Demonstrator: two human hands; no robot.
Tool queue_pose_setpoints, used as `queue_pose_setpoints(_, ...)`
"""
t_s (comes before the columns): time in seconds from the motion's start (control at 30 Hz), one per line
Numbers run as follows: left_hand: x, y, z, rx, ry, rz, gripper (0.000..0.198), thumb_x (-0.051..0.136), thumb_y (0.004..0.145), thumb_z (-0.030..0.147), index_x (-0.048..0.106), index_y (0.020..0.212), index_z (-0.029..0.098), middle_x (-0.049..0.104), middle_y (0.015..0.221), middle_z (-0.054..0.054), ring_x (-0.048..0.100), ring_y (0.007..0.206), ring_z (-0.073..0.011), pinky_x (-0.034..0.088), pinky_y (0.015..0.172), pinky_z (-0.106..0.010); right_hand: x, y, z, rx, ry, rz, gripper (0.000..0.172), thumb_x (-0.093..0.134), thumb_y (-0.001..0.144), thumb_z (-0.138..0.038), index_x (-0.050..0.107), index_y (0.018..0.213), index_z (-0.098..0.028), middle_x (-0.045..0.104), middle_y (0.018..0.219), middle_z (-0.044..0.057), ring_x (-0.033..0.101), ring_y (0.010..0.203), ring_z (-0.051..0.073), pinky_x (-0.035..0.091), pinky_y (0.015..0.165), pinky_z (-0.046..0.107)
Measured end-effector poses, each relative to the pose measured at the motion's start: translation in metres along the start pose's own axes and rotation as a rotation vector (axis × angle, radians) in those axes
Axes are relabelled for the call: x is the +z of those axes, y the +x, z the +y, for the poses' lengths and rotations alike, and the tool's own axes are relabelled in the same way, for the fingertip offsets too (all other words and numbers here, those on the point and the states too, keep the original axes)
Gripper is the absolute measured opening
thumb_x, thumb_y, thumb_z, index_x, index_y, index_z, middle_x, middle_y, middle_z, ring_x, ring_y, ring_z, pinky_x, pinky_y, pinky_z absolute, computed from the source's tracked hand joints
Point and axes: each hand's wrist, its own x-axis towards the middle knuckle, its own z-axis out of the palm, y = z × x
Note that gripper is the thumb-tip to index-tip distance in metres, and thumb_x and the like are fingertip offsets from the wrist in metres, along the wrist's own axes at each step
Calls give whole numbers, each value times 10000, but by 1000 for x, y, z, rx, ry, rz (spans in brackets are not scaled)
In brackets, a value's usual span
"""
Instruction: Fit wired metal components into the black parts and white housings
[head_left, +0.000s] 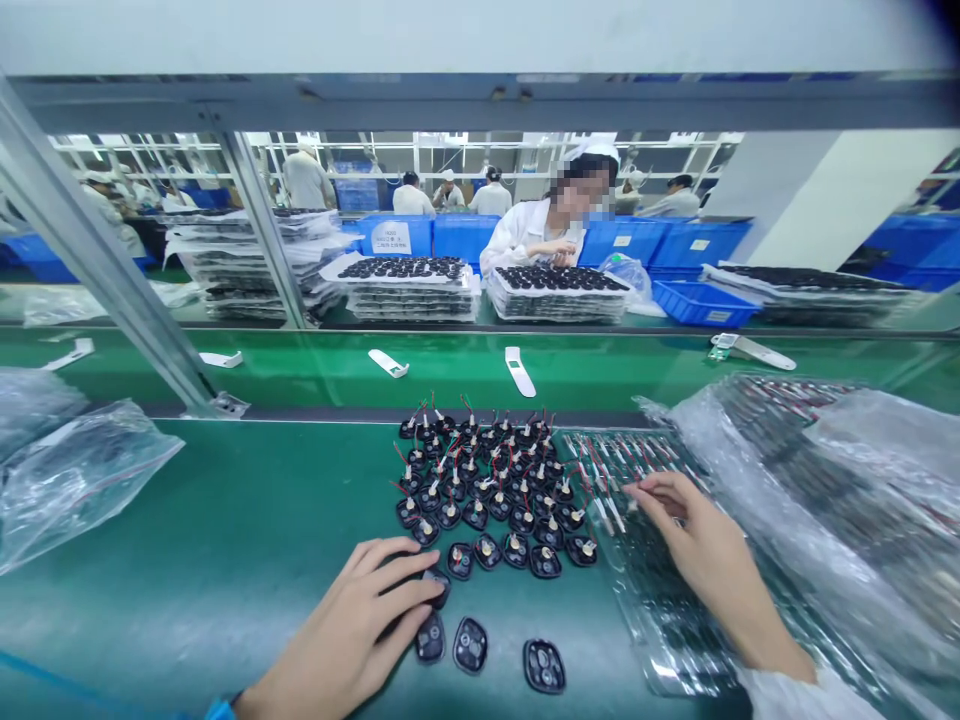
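Observation:
My left hand (367,620) rests with its fingers spread over a black plastic shell (437,588), partly covering it. Close by lie more bare black shells (470,645), one (544,666) a little apart. Beyond them several rows of black shells with round metallic parts and red and green wires (516,548) cover the mat. My right hand (697,560) is over a clear plastic tray (660,625), thumb and forefinger pinched on what looks like a small wired part (632,503). Thin wired parts (604,480) lie in the tray's far section.
Bagged trays (817,480) are stacked at the right, and a clear plastic bag (90,470) lies left. White plastic covers (519,372) lie on the green conveyor (450,385) ahead. Across it a co-worker (536,225) handles something behind stacked trays (559,300). A metal post (142,270) stands left.

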Motion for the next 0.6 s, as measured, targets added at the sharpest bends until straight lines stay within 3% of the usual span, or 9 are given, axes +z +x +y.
queue_pose_setpoints(0.2, 1, 5, 7, -45, -88, 24, 233, 561, 995, 169, 713, 1156, 241, 733, 1200, -58, 600, 1173, -253, 508, 1011, -436, -9, -13, 9, 65, 12, -19, 581, 608, 675, -734, 625, 1022, -268, 788, 973, 65, 746, 954, 310, 571, 911, 460)
queue_pose_setpoints(0.27, 1, 5, 6, -60, -100, 32, 233, 580, 986, 165, 706, 1166, 241, 734, 1200, -49, 594, 1177, -251, 490, 1013, -434, -12, -18, 9, 77, -26, -22, 566, 624, 643, -740, 678, 978, -287, 788, 997, 45, 744, 953, 331, 556, 921, 487)
queue_pose_setpoints(0.43, 0, 6, 2, -26, -106, 19, 242, 633, 979, 186, 663, 1213, 244, 757, 1114, -23, 599, 1158, -244, 424, 1041, -444, -20, -28, -7, 75, -137, -36, 561, 584, 578, -823, 744, 747, -312, 792, 941, 26, 732, 965, 388, 547, 858, 501)
queue_pose_setpoints(0.6, 4, 3, -4, 103, -182, 133, 143, 588, 1014, 180, 650, 1137, 217, 735, 1063, -24, 623, 1025, -197, 440, 976, -379, -26, -36, -28, 101, -248, -10, 597, 519, 650, -820, 757, 792, -291, 791, 901, 41, 746, 841, 342, 557, 754, 444)
